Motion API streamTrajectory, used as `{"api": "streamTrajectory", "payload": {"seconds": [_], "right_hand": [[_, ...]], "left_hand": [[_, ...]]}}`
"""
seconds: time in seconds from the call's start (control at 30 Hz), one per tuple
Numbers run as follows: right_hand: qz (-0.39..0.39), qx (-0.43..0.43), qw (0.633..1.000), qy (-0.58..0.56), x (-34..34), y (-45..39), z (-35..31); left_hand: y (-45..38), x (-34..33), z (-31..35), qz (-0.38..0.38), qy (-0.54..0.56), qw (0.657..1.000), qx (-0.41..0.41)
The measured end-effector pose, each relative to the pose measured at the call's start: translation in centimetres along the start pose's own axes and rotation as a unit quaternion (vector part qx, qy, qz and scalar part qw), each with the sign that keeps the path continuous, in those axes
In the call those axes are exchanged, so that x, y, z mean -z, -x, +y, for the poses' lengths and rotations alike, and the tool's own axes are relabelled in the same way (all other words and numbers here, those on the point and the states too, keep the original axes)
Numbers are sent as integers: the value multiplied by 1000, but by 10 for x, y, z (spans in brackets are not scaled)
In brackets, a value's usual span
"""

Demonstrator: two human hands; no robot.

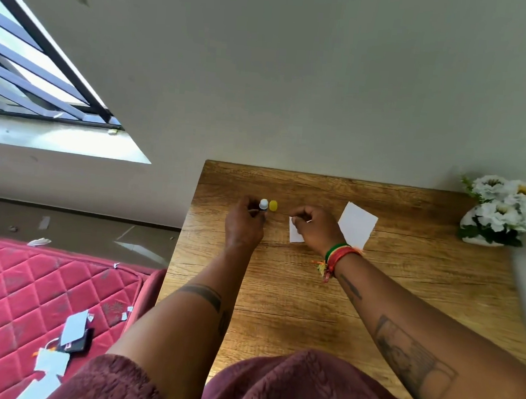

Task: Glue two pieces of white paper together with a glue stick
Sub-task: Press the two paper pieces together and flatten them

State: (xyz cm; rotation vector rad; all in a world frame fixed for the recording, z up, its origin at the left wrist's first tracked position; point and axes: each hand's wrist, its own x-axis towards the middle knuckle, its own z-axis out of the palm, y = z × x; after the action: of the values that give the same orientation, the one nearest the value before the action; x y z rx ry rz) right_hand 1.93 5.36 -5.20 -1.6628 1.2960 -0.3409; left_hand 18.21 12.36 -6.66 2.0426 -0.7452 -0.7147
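Note:
My left hand point(243, 224) is closed around a glue stick point(263, 205) held upright over the wooden table point(279, 295), its white glue tip exposed. The yellow cap point(273, 205) lies on the table just right of the stick. My right hand point(314, 231) rests with curled fingers on a small white paper point(295, 235), pinching its upper edge; the hand hides most of it. A larger white paper point(356, 224) lies flat to the right of that hand, untouched.
A white vase of white flowers point(506, 212) stands at the table's far right corner. The table backs onto a grey wall. Left of the table lies a red quilted mattress point(28, 291) with paper scraps and a dark wallet-like item.

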Motion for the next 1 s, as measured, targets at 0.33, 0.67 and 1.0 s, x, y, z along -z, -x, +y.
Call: {"api": "streamTrajectory", "payload": {"seconds": [0.33,0.67,1.0], "right_hand": [[38,-21,998,-38,19,5,11],[68,-33,996,-54,38,14,29],[153,-60,986,1,58,27,57]], "left_hand": [[12,7,-12,-4,-42,999,-1],[15,11,1,-47,-107,993,12],[59,-14,11,-34,-148,979,139]]}}
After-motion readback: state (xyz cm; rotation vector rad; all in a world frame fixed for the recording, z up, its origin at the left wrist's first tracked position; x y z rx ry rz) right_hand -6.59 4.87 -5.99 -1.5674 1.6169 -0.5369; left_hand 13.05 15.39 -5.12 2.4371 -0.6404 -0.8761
